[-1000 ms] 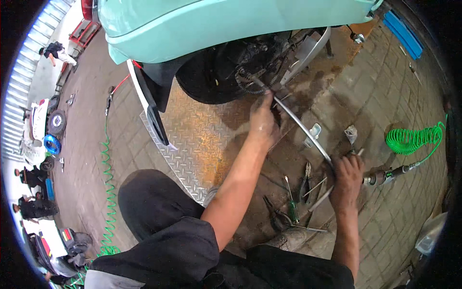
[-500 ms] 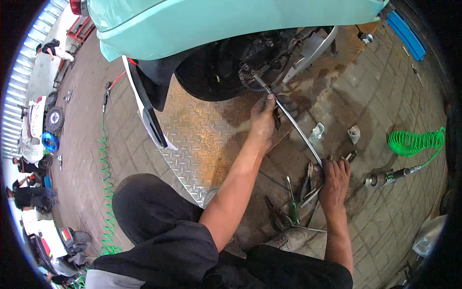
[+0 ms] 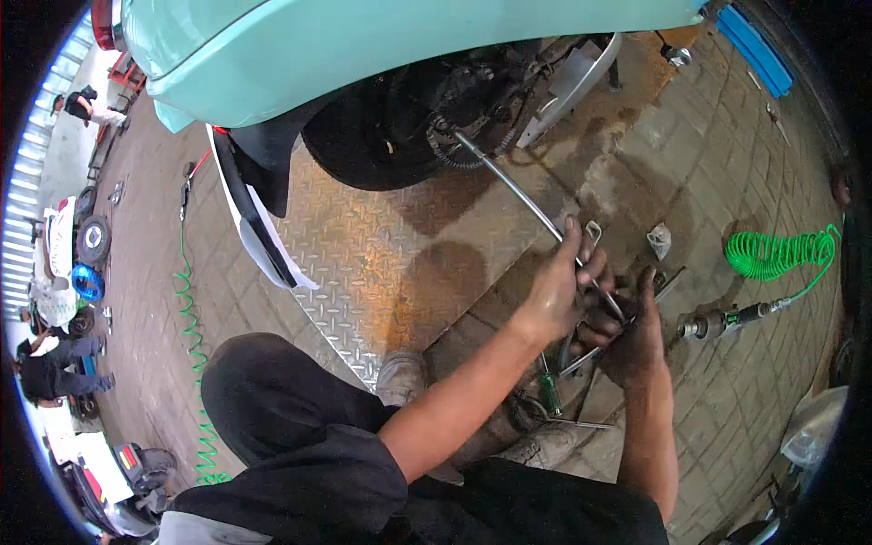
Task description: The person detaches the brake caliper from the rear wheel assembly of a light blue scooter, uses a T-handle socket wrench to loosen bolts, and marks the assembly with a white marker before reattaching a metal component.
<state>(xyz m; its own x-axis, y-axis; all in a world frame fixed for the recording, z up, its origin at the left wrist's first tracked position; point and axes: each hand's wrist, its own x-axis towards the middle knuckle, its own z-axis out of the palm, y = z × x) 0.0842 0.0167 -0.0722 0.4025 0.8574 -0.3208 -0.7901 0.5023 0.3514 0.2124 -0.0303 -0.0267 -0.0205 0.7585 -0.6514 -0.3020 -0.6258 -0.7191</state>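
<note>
A long steel bar (image 3: 504, 182) runs from the dark wheel assembly (image 3: 391, 136) under a mint-green vehicle body (image 3: 345, 54) down toward me. My left hand (image 3: 563, 291) is closed around its lower half. My right hand (image 3: 631, 336) is closed at its near end, where a crossing rod (image 3: 669, 283) shows; fingers hide the joint. A green-handled screwdriver (image 3: 550, 391) and partly hidden pliers lie just below my hands. An air impact tool (image 3: 727, 320) on a coiled green hose (image 3: 777, 254) lies to the right.
A metal tread plate (image 3: 336, 282) and white-and-black panel (image 3: 254, 227) are left of the wheel. A blue object (image 3: 754, 50) lies top right, a plastic bag (image 3: 808, 427) lower right. Other people (image 3: 54, 363), parked vehicles and wheels (image 3: 93, 238) line the far left.
My left hand has slid down the bar, right and nearer to my right hand. My right hand's fingers have turned around the bar's near end. The view has shifted slightly.
</note>
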